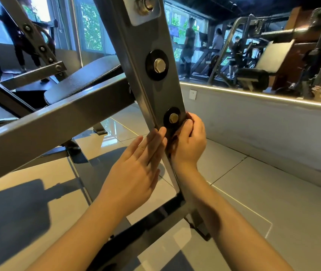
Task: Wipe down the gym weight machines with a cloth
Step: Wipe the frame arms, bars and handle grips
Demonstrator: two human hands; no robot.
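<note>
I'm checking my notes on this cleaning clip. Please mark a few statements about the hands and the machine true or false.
1. The left hand lies with straight fingers against the post. True.
2. The right hand hangs clear of the post. False: its fingers curl round the post's edge beside the lower bolt.
3. The padded seat is black. True.
4. The floor is carpeted. False: it is glossy tile.
</note>
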